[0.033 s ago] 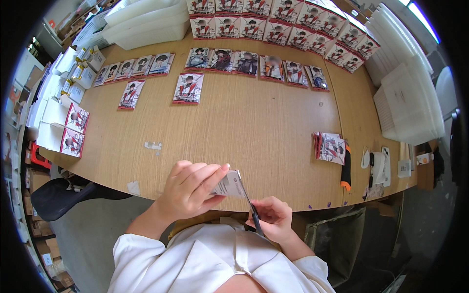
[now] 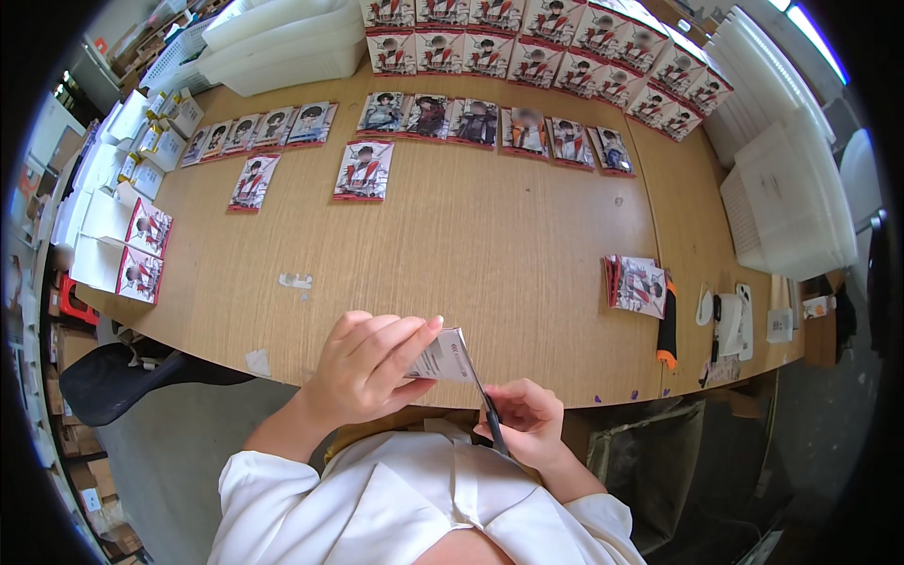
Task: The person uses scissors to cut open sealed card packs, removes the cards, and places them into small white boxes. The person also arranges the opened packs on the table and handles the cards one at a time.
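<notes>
My left hand [image 2: 372, 363] is closed on a small flat card pack [image 2: 443, 358], its printed grey-white back facing up, held over the table's near edge. In my right hand [image 2: 529, 421] is a pair of scissors [image 2: 493, 422] with dark handles, partly hidden by my fingers. The blades lie along the right edge of the pack and touch it; whether they have cut into it I cannot tell. To the right lies a small pile of red-and-white card packs [image 2: 638, 287]. Further off, one pack [image 2: 362, 171] lies face up, with another [image 2: 251, 183] to its left.
Rows of packs [image 2: 471, 122] lie across the far table [image 2: 452, 235], before a wall of stacked boxes [image 2: 487, 54]. White boxes [image 2: 104, 218] line the left edge. Plastic baskets [image 2: 786, 202] stand right. A black-and-orange tool [image 2: 667, 325] and phone [image 2: 744, 320] lie nearer.
</notes>
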The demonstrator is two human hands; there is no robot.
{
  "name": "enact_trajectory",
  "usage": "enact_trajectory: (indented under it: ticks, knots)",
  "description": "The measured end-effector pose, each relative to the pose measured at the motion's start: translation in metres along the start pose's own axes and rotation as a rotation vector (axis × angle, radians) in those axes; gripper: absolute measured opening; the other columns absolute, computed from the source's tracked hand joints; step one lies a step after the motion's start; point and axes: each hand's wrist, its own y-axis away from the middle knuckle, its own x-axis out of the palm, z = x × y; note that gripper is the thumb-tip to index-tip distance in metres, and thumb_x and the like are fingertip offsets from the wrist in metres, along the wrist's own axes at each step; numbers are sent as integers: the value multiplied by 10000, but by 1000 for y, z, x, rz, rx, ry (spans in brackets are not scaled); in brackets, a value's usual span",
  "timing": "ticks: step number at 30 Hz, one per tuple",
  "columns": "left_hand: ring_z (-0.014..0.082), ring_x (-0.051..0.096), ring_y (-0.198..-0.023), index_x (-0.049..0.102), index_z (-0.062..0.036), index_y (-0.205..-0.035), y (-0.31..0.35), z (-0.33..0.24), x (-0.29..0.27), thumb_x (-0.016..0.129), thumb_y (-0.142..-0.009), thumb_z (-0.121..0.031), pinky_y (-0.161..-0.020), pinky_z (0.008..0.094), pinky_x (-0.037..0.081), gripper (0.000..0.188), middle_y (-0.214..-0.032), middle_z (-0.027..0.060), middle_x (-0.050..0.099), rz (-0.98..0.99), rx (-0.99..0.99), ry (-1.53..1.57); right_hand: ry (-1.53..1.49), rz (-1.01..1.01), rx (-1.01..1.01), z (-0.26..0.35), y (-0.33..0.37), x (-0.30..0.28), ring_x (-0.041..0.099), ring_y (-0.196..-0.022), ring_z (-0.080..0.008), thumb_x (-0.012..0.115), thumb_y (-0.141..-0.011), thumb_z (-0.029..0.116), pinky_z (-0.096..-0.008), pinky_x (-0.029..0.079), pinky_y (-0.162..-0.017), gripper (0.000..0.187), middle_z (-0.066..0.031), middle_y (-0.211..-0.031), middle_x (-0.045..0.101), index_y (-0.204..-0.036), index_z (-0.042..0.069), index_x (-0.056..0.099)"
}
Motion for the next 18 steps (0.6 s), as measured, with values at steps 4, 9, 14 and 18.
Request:
enact_trajectory:
  ticks: [4, 9, 14, 18]
  knots:
    - [179, 566, -898, 590, -19, -1223, 2, -2, -2, 794, -620, -210, -739, 328, 422, 665, -1101, 49, 574, 19, -11, 50, 30, 16, -6, -4, 2, -2, 593, -701, -35, 688, -812, -48, -198, 539, -656, 319, -58, -860, 648, -1112, -91, 588]
    - [164, 563, -892, 603, -32, -1203, 4, 0, 0, 788, -672, -216, -738, 321, 412, 592, -1083, 35, 577, 7, 33, 1, -9, 3, 24, 3, 2, 1, 602, -715, -39, 688, -811, -51, -187, 524, -643, 310, -52, -837, 655, -1106, -82, 598]
    - [137, 562, -896, 611, -68, -1197, 4, 16, 1, 790, -709, -195, -752, 319, 382, 535, -1071, 13, 587, -44, 269, -473, -134, -29, 229, 20, -1, -2, 588, -582, -106, 690, -761, -137, -211, 461, -514, 311, -93, -735, 631, -1053, -67, 609]
    - [154, 567, -933, 590, -63, -1213, 5, 32, -5, 815, -709, -187, -769, 327, 392, 566, -1097, 29, 579, -61, 218, -523, -189, -3, 300, 34, 0, -13, 617, -663, -67, 708, -786, -63, -199, 512, -613, 274, -56, -766, 651, -1048, -50, 629]
